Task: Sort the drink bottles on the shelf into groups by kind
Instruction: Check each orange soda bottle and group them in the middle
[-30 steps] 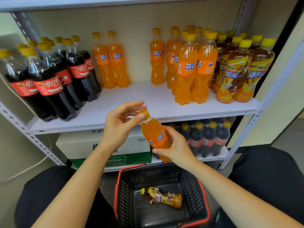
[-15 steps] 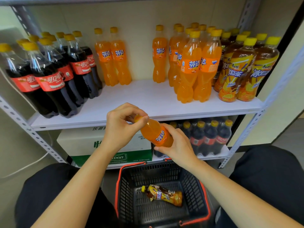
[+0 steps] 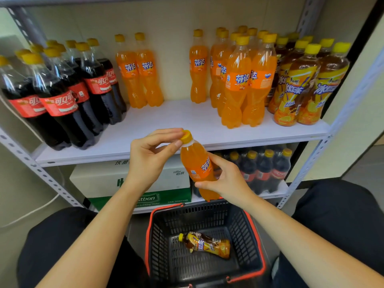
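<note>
Head view, hands in front of the shelf (image 3: pixel 176 119). I hold the orange soda bottle (image 3: pixel 197 165) in the air just before the shelf's front edge and above the basket (image 3: pixel 158 231), tilted with its cap (image 3: pixel 186 136) up and towards my left. My right hand (image 3: pixel 227 181) has its grip wrapped round the lower half of the bottle's body and carries the weight. My left hand (image 3: pixel 149 159) has its grip pinched on the cap and neck, thumb below and forefinger above. I judge this steadies the top so the bottle can be stood upright when set down. On the shelf the kinds already stand mostly apart: cola bottles (image 3: pixel 62 96) at the left, a large orange soda group (image 3: pixel 239 80) right of centre, iced tea bottles (image 3: pixel 301 86) at the far right. Two stray orange bottles (image 3: pixel 139 71) stand just beside the cola, apart from their group, with bare shelf between. That gap is the likely place for the bottle I hold. A lone tea bottle (image 3: pixel 205 244) lies on its side in the basket, not yet shelved. More cola (image 3: pixel 264 169) and a drinking-water carton (image 3: pixel 108 179) stand beneath the shelf.
</note>
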Motion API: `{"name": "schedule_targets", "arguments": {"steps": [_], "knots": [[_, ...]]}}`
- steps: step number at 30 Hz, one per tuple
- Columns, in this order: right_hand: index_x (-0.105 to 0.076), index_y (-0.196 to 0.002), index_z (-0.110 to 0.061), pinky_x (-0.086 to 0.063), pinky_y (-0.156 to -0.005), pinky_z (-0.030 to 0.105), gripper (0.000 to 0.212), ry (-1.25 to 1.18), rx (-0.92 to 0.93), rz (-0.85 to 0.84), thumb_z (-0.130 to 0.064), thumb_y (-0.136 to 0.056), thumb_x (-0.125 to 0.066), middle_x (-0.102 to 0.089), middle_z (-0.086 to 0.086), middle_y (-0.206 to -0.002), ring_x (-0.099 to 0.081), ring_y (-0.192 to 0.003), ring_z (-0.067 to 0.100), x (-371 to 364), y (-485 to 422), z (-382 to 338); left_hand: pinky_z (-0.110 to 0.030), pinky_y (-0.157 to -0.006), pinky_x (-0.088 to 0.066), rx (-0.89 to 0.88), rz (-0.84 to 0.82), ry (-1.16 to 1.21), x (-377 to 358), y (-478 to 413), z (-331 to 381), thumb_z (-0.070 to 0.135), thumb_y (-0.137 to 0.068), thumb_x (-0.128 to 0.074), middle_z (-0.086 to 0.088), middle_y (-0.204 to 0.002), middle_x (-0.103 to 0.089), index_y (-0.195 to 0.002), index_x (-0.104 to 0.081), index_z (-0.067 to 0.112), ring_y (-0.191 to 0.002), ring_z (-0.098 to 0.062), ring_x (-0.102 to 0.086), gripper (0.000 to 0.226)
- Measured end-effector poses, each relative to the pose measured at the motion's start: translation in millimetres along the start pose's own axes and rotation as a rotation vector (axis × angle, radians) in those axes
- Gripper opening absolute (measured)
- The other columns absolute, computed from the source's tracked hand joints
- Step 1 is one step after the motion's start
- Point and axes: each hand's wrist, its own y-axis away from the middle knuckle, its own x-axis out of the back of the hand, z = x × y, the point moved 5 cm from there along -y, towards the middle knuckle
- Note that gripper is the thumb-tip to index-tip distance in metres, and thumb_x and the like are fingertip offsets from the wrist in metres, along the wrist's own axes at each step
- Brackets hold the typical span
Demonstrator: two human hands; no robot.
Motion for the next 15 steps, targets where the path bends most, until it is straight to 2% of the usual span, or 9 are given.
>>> {"name": "schedule_targets", "arguments": {"steps": [3,6,8,11,15], "knots": [[-0.043,-0.139,-0.052,-0.048,-0.081,0.005,0.082,0.002,-0.009,0.007,-0.033,-0.075,-0.091,-0.062,-0.023,-0.128,-0.059,-0.112,-0.009,3.1,0.6,-3.0,-0.025,-0.081,-0.058,-0.060,0.053,-0.074,-2.0,0.3,1.6,0.000,-0.086,-0.077,-0.009,-0.106,-0.073,-0.102,-0.077,0.017,-0.099,-0.020,-0.072,0.023],[-0.043,-0.133,-0.056,-0.047,-0.081,0.004,0.079,-0.013,-0.019,0.000,-0.032,-0.075,-0.091,-0.062,-0.025,-0.125,-0.060,-0.111,-0.010,4.5,0.9,-5.2,-0.024,-0.078,-0.058,-0.055,0.075,-0.100,-2.2,-0.8,1.2,0.001,-0.086,-0.077,-0.004,-0.105,-0.071,-0.102,-0.076,0.019,-0.092,-0.017,-0.073,0.024],[-0.049,-0.134,-0.048,-0.050,-0.083,0.010,0.074,-0.047,-0.022,0.000,-0.031,-0.075,-0.091,-0.067,-0.021,-0.123,-0.063,-0.110,-0.006,5.9,0.0,-5.8,-0.026,-0.082,-0.059,-0.053,0.050,-0.079,-5.1,-1.0,1.3,-0.001,-0.087,-0.075,-0.003,-0.111,-0.072,-0.109,-0.074,0.019,-0.096,-0.019,-0.075,0.029],[-0.057,-0.137,-0.027,-0.057,-0.090,0.028,0.069,-0.159,-0.037,0.031,-0.025,-0.077,-0.090,-0.073,-0.008,-0.120,-0.070,-0.108,0.007,10.8,-3.5,-5.4,-0.026,-0.084,-0.060,-0.004,-0.041,-0.046,-12.2,1.2,-1.2,-0.005,-0.090,-0.071,-0.002,-0.114,-0.076,-0.115,-0.072,0.016,-0.105,-0.020,-0.074,0.034],[-0.061,-0.131,-0.025,-0.059,-0.093,0.038,0.059,-0.337,-0.072,0.109,-0.022,-0.079,-0.086,-0.076,-0.001,-0.117,-0.073,-0.108,0.017,22.9,-6.4,-7.5,-0.032,-0.084,-0.062,0.120,-0.253,-0.175,-22.2,8.9,-14.1,0.001,-0.089,-0.075,0.000,-0.120,-0.073,-0.118,-0.073,0.019,-0.109,-0.020,-0.071,0.035]]}}
